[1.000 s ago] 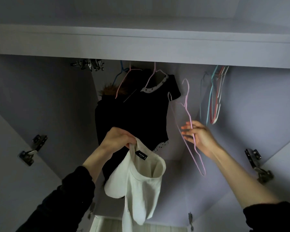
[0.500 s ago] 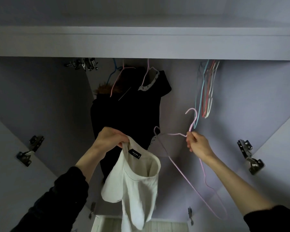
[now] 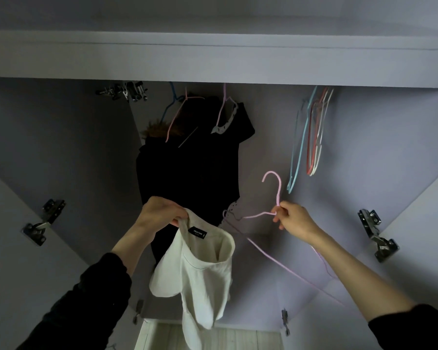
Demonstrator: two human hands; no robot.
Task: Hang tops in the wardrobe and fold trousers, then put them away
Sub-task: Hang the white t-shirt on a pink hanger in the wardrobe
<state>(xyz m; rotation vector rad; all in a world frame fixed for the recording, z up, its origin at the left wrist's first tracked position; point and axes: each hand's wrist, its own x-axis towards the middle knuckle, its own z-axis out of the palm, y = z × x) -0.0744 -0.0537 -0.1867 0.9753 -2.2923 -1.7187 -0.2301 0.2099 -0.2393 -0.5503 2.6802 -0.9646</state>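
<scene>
My left hand (image 3: 159, 213) grips a white top (image 3: 202, 271) by its neck edge, and the garment hangs down with its black label showing. My right hand (image 3: 292, 219) pinches a pink wire hanger (image 3: 276, 188) at the base of its hook, free of the rail, to the right of the top. The hanger's long bar slants down to the right behind my forearm. Hanger and top are apart. Both are held inside the open wardrobe (image 3: 61, 137).
Dark tops (image 3: 195, 168) hang on pink and blue hangers at the wardrobe's middle. Several empty hangers (image 3: 311, 137) hang at the right. A shelf edge (image 3: 213, 59) runs across above. Door hinges (image 3: 44, 222) sit at left, and hinges (image 3: 377, 233) at right.
My right hand took the pink hanger off the rail, brought it down and shifted its grip to the base of the hook. My left hand kept holding the white top.
</scene>
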